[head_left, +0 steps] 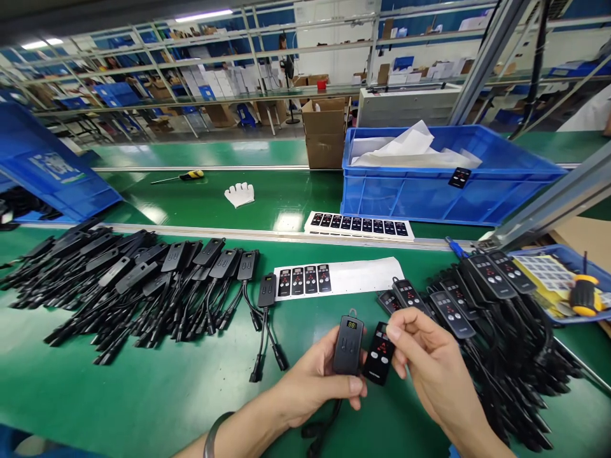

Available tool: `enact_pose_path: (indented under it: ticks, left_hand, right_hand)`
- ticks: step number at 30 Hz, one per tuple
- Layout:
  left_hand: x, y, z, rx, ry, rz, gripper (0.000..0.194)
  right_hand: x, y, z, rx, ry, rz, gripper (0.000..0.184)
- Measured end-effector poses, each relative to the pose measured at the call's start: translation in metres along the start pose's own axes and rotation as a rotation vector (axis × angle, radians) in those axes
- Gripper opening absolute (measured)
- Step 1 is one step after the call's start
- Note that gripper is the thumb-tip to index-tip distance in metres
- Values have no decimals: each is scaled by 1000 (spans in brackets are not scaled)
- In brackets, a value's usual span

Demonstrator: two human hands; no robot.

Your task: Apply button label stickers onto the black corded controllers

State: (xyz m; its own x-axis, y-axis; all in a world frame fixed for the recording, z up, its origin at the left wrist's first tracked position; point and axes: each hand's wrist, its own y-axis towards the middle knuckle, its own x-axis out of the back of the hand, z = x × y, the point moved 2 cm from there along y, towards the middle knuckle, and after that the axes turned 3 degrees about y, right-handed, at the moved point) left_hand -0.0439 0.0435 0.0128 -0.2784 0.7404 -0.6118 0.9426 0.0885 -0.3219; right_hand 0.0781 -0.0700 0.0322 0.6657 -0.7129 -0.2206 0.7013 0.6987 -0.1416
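My left hand [317, 375] is closed around a black controller box [348, 346] with a small lit digit display, a hook loop at its top and a cable hanging below. Between thumb and fingers, my right hand [429, 359] pinches a black faceplate sticker [379, 356] with red marks and light buttons. The sticker is held just right of the controller's face, slightly tilted. Beyond them lies a white backing sheet [363, 275] with several stickers on its left part. Next to its left end sits another controller [266, 290] without a sticker.
Many unlabelled controllers with cables [143, 267] are heaped at left. Stickered controllers [451, 312] pile up at right, by a blue tray [587, 254] with a screwdriver. Behind stand a blue bin [420, 194], a sticker sheet [358, 224], a white glove [239, 194] and another screwdriver [191, 175].
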Motion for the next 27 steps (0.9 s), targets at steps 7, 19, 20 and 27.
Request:
enact_pose_path:
  ticks: [7, 19, 20, 27]
  left_hand:
    - [-5, 0, 6, -15, 53, 110, 63]
    - [-8, -2, 6, -19, 74, 146, 52]
    - [-8, -2, 6, -20, 70, 148, 52]
    - [-6, -2, 4, -30, 49, 153, 50]
  right_hand:
    - [-5, 3, -2, -55, -130, 45, 26]
    - [-12, 3, -6, -123, -104, 93, 29]
    - [-12, 3, -6, -124, -104, 92, 30]
    - [-11, 0, -7, -124, -126, 83, 29]
